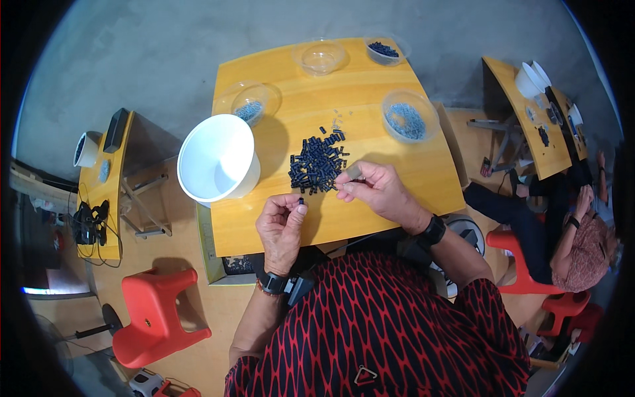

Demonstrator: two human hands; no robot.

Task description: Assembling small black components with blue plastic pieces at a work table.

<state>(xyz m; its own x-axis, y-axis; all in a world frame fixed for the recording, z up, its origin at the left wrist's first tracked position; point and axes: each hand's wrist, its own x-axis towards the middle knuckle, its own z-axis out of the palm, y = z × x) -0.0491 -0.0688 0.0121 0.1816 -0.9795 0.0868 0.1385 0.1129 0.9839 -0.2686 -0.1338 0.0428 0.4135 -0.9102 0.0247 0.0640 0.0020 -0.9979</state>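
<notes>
My left hand (280,233) is near the table's front edge, with a small black cylindrical piece (301,201) pinched between thumb and forefinger. To its right, my right hand (380,193) is closed around a small grey-brown piece (354,173), whose kind I cannot make out. Its fingertips are pressed together beside a heap of small black cylindrical pieces (316,162) on the yellow wooden table (410,185). Whether those fingertips also pinch something tiny is too small to tell. A few tiny pale bits (338,119) lie beyond the heap.
A white bucket (188,149) stands at the table's left. Clear bowls hold silvery bits (249,111), more silvery bits (405,122) and black pieces (383,49); another clear bowl (319,58) stands at the back. A red stool (152,317) is at left; a person (585,248) sits at right.
</notes>
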